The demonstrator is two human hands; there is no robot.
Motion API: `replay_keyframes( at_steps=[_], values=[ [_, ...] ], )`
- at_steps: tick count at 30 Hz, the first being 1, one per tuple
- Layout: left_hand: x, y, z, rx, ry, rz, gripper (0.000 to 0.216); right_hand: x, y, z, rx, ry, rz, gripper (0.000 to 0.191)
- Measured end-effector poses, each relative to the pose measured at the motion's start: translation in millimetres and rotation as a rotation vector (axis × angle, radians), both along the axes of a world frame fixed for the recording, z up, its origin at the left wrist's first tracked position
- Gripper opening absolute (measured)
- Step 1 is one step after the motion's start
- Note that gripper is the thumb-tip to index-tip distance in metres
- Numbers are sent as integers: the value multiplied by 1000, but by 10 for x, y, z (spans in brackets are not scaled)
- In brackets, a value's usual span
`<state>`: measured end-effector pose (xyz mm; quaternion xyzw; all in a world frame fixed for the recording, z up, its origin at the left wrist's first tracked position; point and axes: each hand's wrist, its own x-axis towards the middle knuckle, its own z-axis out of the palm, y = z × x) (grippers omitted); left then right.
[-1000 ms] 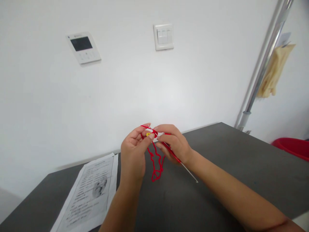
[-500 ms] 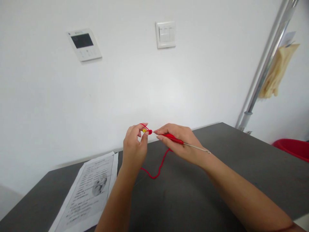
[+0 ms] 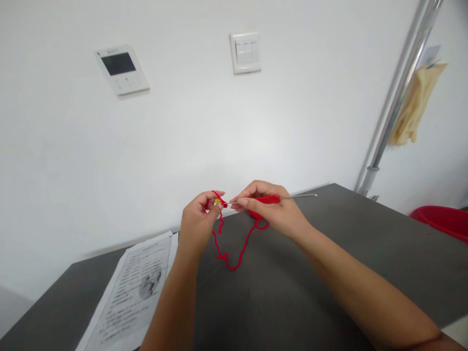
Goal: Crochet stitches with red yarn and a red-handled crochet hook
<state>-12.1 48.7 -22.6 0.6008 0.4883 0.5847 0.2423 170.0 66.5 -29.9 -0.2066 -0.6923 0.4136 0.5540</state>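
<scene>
My left hand (image 3: 199, 214) pinches a small piece of red crochet work (image 3: 224, 204) between thumb and fingers, with red yarn looped over the index finger. A small yellow item (image 3: 218, 201), its kind too small to make out, sits at the pinch. My right hand (image 3: 268, 204) is closed around the red handle of a crochet hook (image 3: 268, 199); its metal tip reaches to the red work, and the other end points right. Red yarn (image 3: 241, 258) hangs from the left hand and loops over the table to a red bundle (image 3: 255, 214) partly hidden behind the right hand.
Printed sheets (image 3: 131, 287) lie at the left of the dark table (image 3: 278, 302). Behind it rises a white wall with an intercom panel (image 3: 122, 70) and a switch (image 3: 245, 52). A metal pole (image 3: 397, 97), yellowish gloves (image 3: 417, 105) and a red basin (image 3: 442, 219) are at right.
The crochet hook has swung from slanting down to nearly level as my right hand turned. My left hand has tilted slightly, and more of the hanging yarn now shows below it.
</scene>
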Motion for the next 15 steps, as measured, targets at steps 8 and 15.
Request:
replay_keyframes(
  at_steps=[8, 15],
  values=[
    [-27, -156, 158, -254, -309, -429, 22, -8, 138, -132, 582, -38, -39, 9],
    [-68, -147, 136, -113, -209, -277, 15, 32, 173, -65, 906, -143, -41, 18]
  ],
)
